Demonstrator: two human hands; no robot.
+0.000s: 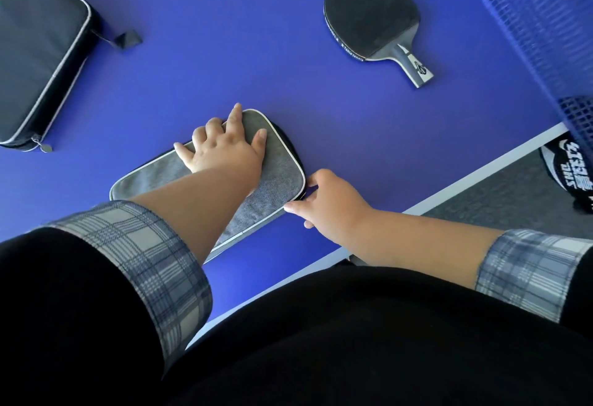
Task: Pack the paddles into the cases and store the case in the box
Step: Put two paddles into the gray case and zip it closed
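Now left hand [224,149] presses grey case [279,181]; right hand [330,203] pinches its corner

Woven grey cloth case [276,187], matt black rubber paddle [369,11], smooth blue table [224,52].

- A table-tennis room: a blue table [385,136] with a white edge line fills most of the frame.
- Its blue net [526,20] runs down the upper right.
- On it lie a paddle [369,14] at upper right, a black case [35,52] at upper left and a grey case [276,174] at centre.
- Grey carpet [500,200] shows at right.
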